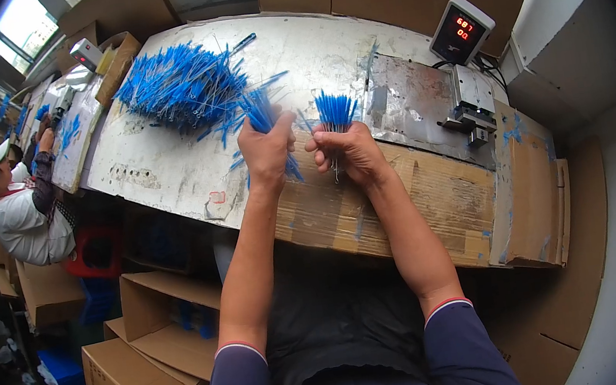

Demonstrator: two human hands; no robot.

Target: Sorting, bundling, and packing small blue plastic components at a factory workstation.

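My left hand (266,151) is closed around a bunch of thin wire brushes (258,110), their blue bristle ends fanning out above my fingers and partly blurred. Beside it, my right hand (349,150) pinches a second bunch, wire brushes (336,106) standing fairly upright, blue ends up and bare wire ends hanging below the fingers. A large heap of the same blue brushes (179,85) lies to the left on the white worktable (144,170). Some blue ends also show below my left wrist. Both hands are above the table's near edge, close together but apart.
Brown cardboard (416,194) covers the near table edge. To the right stand a metal machine fixture (474,106) and a box with a red digital display (461,29). Another person (24,196) works at a table far left. Open cardboard boxes (141,371) sit below left.
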